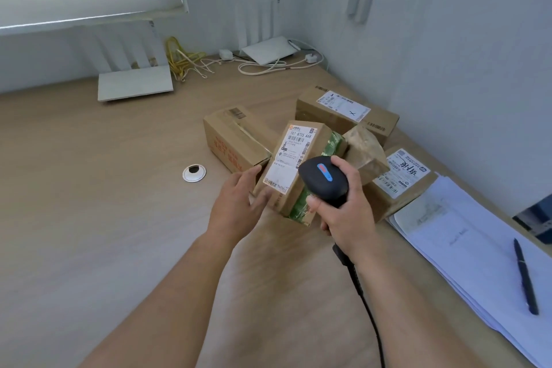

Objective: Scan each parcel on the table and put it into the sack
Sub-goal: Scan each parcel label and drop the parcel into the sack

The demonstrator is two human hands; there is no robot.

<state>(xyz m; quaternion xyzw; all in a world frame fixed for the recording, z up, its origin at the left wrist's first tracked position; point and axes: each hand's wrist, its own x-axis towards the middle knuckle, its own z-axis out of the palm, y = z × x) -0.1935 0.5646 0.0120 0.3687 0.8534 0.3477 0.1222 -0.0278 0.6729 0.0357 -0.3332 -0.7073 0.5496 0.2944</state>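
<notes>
Several cardboard parcels lie clustered on the wooden table (89,188). The nearest, a parcel with green tape and a white label (291,158), is tilted up; my left hand (239,203) holds its near left corner, thumb on the label's lower edge. My right hand (346,209) grips a black barcode scanner (322,179) with a blue and red button, its head just over the label's right side. Behind sit a box with red print (233,140), a labelled box (346,110), a small tan-wrapped parcel (364,146) and a flat labelled parcel (400,179). No sack is in view.
White papers (466,248) with a dark pen (525,275) lie at the right table edge. Two white routers (134,84) (268,49) and cables (185,60) sit at the back by the wall. A round cable grommet (194,172) is left of the parcels.
</notes>
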